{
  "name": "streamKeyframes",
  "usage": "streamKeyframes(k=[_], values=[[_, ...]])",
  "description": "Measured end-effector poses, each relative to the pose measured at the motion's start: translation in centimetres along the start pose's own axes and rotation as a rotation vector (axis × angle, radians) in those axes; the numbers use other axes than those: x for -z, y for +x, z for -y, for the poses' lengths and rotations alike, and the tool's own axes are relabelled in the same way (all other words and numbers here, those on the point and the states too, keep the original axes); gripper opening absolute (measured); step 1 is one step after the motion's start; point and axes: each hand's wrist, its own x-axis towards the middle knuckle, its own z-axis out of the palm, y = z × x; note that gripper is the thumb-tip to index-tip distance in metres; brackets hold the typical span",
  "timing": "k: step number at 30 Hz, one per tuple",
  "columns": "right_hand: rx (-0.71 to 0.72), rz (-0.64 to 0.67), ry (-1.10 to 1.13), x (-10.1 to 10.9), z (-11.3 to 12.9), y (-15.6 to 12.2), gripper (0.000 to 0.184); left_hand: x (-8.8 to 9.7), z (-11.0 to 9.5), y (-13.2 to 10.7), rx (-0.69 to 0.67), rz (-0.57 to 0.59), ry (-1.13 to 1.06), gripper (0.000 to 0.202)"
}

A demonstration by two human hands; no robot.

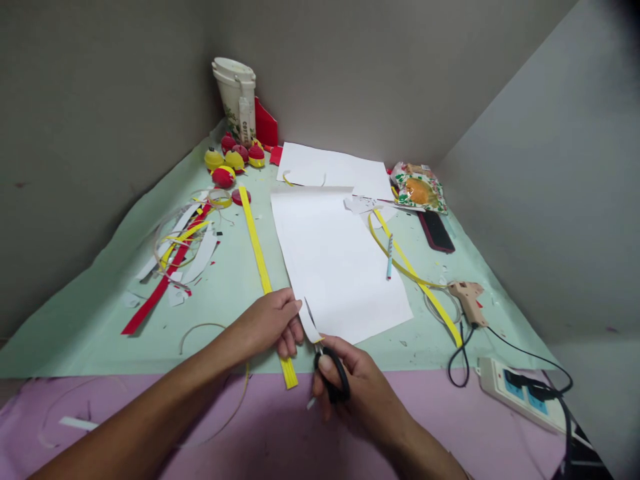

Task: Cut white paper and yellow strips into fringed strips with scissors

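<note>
My right hand (357, 377) is wrapped around scissors with black handles (341, 383). Their blades reach the lower left part of a large white sheet of paper (337, 260), where a narrow curved white strip (309, 325) stands at the blades. Closed at that same edge, my left hand (280, 323) pinches the paper between thumb and fingers. Beneath the left hand runs a long yellow strip (257, 257), its near end hanging past the green cover's edge. A light blue patterned pen (389, 257) lies on the right side of the sheet.
Red, white and yellow strips (167, 290) lie heaped at left. Several red and yellow balls (223, 177) sit by a white cup (234, 87). At right are a food packet (419, 188), a phone (437, 231), a glue gun (469, 301) and a corded power strip (520, 395).
</note>
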Motion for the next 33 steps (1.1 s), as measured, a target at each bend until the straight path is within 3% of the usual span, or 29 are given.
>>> streamKeyframes(k=[6,13,22,33], values=[[-0.071,0.022,-0.076,0.0,1.3,-0.4,0.064,0.0,0.1,0.1,0.001,0.011,-0.006,0.028],[0.042,-0.006,-0.026,-0.2,0.0,-0.1,0.051,0.1,0.0,0.0,0.007,0.006,-0.015,0.029],[0.042,-0.060,-0.032,-0.8,0.0,-0.2,0.054,0.1,0.0,0.1,0.019,0.007,-0.014,0.030],[0.072,-0.063,-0.079,-0.7,-0.3,-0.4,0.042,0.0,-0.3,-0.1,0.021,0.002,0.003,0.024]])
